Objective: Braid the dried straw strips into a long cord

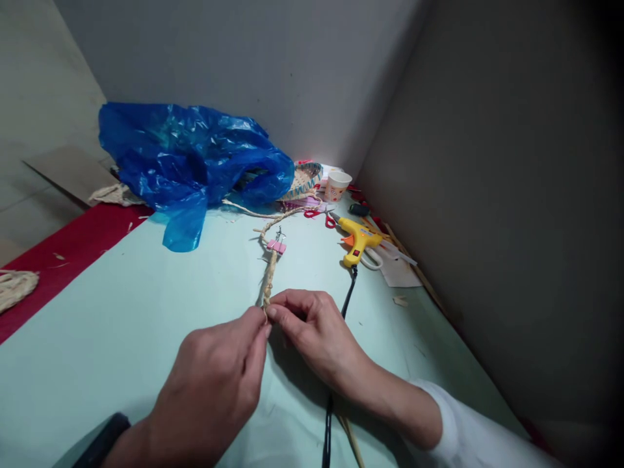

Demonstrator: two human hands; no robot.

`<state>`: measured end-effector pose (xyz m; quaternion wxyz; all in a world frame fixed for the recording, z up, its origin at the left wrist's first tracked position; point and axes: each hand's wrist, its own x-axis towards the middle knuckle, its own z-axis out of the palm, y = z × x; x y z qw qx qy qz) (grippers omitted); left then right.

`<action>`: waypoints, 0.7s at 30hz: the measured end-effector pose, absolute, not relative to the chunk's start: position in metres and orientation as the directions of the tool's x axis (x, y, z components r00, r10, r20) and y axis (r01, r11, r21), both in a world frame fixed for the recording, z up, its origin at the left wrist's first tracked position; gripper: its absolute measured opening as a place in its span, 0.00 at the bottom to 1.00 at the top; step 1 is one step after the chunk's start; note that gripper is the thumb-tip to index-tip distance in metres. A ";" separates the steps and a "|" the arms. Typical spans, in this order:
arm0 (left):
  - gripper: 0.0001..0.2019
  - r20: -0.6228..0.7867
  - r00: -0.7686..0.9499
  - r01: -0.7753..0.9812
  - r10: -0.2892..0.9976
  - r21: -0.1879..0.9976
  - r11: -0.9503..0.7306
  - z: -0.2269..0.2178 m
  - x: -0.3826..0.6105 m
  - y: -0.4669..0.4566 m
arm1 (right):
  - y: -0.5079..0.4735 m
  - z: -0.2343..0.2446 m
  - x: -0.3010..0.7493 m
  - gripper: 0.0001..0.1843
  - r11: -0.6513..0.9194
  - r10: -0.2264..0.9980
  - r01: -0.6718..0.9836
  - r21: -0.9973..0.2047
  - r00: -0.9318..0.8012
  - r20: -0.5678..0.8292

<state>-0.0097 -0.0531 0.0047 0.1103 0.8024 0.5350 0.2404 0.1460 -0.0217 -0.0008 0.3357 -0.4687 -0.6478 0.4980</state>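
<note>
A pale straw braid [270, 276] runs away from me over the table, curving off toward the back. Partway along it sits a pink binder clip [277, 247], clamped on the braid with its wire handles up. At the near end of the braid, my left hand [214, 377] is closed, thumb and finger pinching the straw. My right hand [316, 331] pinches the same end from the right, its fingertips almost meeting the left ones. A thin strand shows between the two hands; the rest of the straw there is hidden by my fingers.
A yellow glue gun [358, 240] lies right of the braid, its black cord [349, 292] running toward me under my right arm. Red-handled scissors [330, 221], a paper cup [337, 186], a woven basket [307, 179] and a blue plastic bag [195, 156] are at the back. A wall [487, 195] borders the right side.
</note>
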 end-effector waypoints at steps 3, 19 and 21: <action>0.10 0.490 0.450 0.802 0.747 0.145 -0.579 -0.005 -0.005 -0.061 | -0.020 -0.004 0.145 0.13 -0.030 0.934 0.171 -0.985 -0.346 -0.089; 0.10 -0.106 0.275 0.394 0.956 0.919 -0.011 0.026 -0.023 -0.032 | -0.018 0.004 0.149 0.05 -0.272 0.866 -0.222 -0.936 -0.481 -0.138; 0.10 -0.261 0.368 0.138 0.893 0.965 0.225 0.021 -0.016 -0.026 | -0.018 0.003 0.150 0.06 -0.255 0.864 -0.222 -0.941 -0.490 -0.118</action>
